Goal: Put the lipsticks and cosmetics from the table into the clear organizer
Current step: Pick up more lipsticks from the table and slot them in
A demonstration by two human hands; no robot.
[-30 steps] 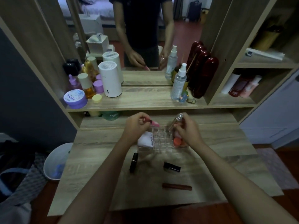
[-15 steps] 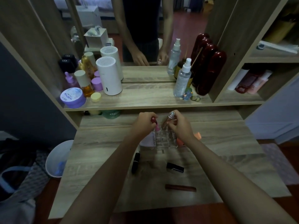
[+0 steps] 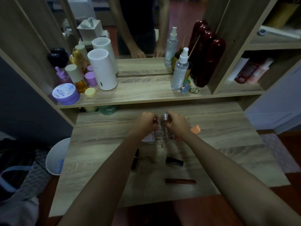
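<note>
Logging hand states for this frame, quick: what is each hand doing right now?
Left hand: closed on a red-tipped lipstick over the clear organizer.
Right hand: closed on a small clear silver-capped bottle.

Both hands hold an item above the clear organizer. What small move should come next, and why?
Probably lower the left hand so its red-capped lipstick slides into a cell of the clear organizer. It is already over the grid, near upright. The right hand holds a silver-topped tube beside it, and three items remain on the table.
</note>
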